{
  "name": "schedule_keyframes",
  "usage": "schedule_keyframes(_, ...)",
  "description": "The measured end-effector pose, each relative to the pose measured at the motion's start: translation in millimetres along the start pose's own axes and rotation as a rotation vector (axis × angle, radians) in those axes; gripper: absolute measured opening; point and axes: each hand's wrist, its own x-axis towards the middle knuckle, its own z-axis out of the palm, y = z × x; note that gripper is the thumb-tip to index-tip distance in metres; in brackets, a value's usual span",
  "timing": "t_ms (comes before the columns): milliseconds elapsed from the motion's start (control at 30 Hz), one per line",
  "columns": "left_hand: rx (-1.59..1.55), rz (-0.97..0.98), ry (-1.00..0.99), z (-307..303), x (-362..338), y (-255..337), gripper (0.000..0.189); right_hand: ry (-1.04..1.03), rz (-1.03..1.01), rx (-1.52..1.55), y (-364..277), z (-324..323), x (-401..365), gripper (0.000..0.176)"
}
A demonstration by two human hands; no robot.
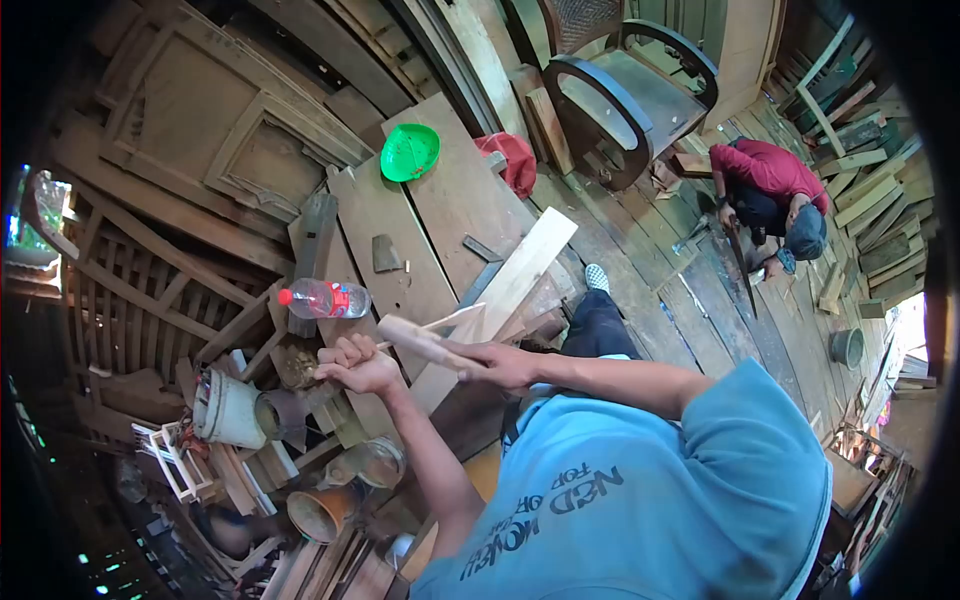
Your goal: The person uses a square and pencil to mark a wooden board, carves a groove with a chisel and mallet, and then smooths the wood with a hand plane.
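Note:
My left hand [358, 366] is closed, with curled fingers, around the near end of a thin, pale wooden strip [462, 315]. My right hand [503, 367] grips a thick club-shaped wooden mallet [425, 345] by its narrower end. The mallet's broad end points toward my left hand and overlaps part of the strip from this angle. Below both hands a long pale board [530, 262] lies slantwise over the workbench [440, 220]. A dark metal square [480, 268] lies beside the board. What my left palm encloses is partly hidden.
On the bench are a green tray [410, 153], a clear plastic bottle with a red cap [325, 299] and a small flat block [385, 253]. Buckets [228, 408] stand at left. A co-worker [770, 190] crouches over a saw [741, 262] on the plank floor, near a chair [630, 90].

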Motion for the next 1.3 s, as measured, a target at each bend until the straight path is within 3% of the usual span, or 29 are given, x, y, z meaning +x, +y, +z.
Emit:
schedule_keyframes(33, 0.006, 0.026, -0.015, -3.1, 3.3, -0.5, 0.054, -0.068, 0.0, 0.025, -20.0, -8.8, 3.5, 0.063)
schedule_keyframes(100, 0.009, 0.047, 0.003, -8.8, 6.1, 2.8, 0.053, -0.134, 0.607, 0.199, 40.7, -14.9, -1.1, 0.062)
schedule_keyframes(133, 0.001, 0.046, 0.006, -12.2, 6.0, 5.2, 0.052, 0.041, 0.592, 0.248, 77.5, -22.8, -3.9, 0.062)
schedule_keyframes(167, -0.008, 0.037, 0.01, -13.5, 4.3, 6.3, 0.052, -0.023, 0.672, 0.226, 49.3, -48.7, -6.4, 0.062)
schedule_keyframes(233, -0.006, 0.024, 0.026, -5.2, 1.7, 4.6, 0.051, 0.035, 0.669, 0.437, 55.2, -28.6, 0.1, 0.063)
schedule_keyframes(300, -0.02, -0.007, -0.018, -0.6, -2.2, 2.5, 0.051, -0.041, 0.267, 0.052, 27.3, -8.3, 4.2, 0.061)
schedule_keyframes(333, -0.015, 0.012, -0.039, 0.5, -1.7, 0.4, 0.052, 0.166, -0.231, -0.186, 16.6, -1.5, 11.7, 0.064)
schedule_keyframes(367, 0.01, 0.024, -0.057, 3.1, -1.0, 2.0, 0.052, 0.165, -0.229, -0.173, 18.5, -2.7, 9.0, 0.064)
schedule_keyframes(433, 0.017, 0.012, -0.057, 5.4, -0.7, 4.1, 0.053, -0.031, 0.603, 0.266, 33.0, -24.0, 2.3, 0.064)
schedule_keyframes(467, 0.01, 0.015, -0.069, 6.8, 0.7, 4.4, 0.053, 0.075, 0.652, 0.13, 90.4, -16.5, 1.7, 0.063)
schedule_keyframes(567, -0.02, 0.004, -0.082, 13.5, 1.0, 2.3, 0.053, 0.006, 0.657, 0.244, 53.0, -19.5, 0.4, 0.061)
schedule_keyframes(600, -0.001, 0.014, -0.084, 18.0, 0.2, 2.6, 0.053, 0.023, 0.467, 0.142, 23.8, -19.4, 0.6, 0.06)
schedule_keyframes(633, 0.028, 0.022, -0.082, 18.1, -2.9, 3.8, 0.053, 0.101, 0.13, -0.009, 35.4, -5.7, -0.5, 0.06)
schedule_keyframes(700, 0.072, 0.052, -0.092, 15.0, -2.1, 4.0, 0.054, -0.155, 0.497, 0.284, 7.7, -35.1, -3.3, 0.06)
schedule_keyframes(733, 0.049, 0.045, -0.106, 15.7, -1.9, 3.8, 0.054, -0.073, 0.469, 0.211, 68.3, -25.0, -6.0, 0.059)
schedule_keyframes(767, 0.025, 0.035, -0.124, 16.7, -1.3, 4.0, 0.054, 0.077, 0.577, 0.295, 93.0, -25.4, -5.8, 0.058)
schedule_keyframes(833, 0.014, 0.021, -0.12, 19.7, -3.0, 4.6, 0.054, 0.11, 0.56, 0.234, 105.3, -22.0, -6.2, 0.056)
schedule_keyframes(900, 0.018, 0.01, -0.106, 19.0, -3.2, 3.8, 0.054, 0.02, 0.416, 0.315, 71.4, -11.1, 4.3, 0.057)
schedule_keyframes(1033, -0.037, 0.037, -0.116, 6.1, -1.2, 0.7, 0.05, -0.148, 0.631, 0.392, 52.9, -37.2, 3.1, 0.059)
schedule_keyframes(1067, -0.056, 0.032, -0.149, 4.7, -0.5, 2.7, 0.05, 0.012, 0.519, 0.412, 54.4, -41.6, 5.0, 0.059)
schedule_keyframes(1200, -0.064, -0.013, -0.115, -9.3, -1.9, 3.3, 0.051, -0.043, 0.571, 0.44, 52.0, -46.5, -0.5, 0.06)
schedule_keyframes(1267, -0.099, -0.034, -0.164, -18.3, -3.3, 7.4, 0.051, -0.198, 0.136, 0.264, 41.0, -50.0, 1.9, 0.06)
schedule_keyframes(1300, -0.15, -0.038, -0.224, -18.2, -0.6, 8.7, 0.051, -0.246, 0.367, 0.244, 56.5, -55.0, 0.1, 0.063)
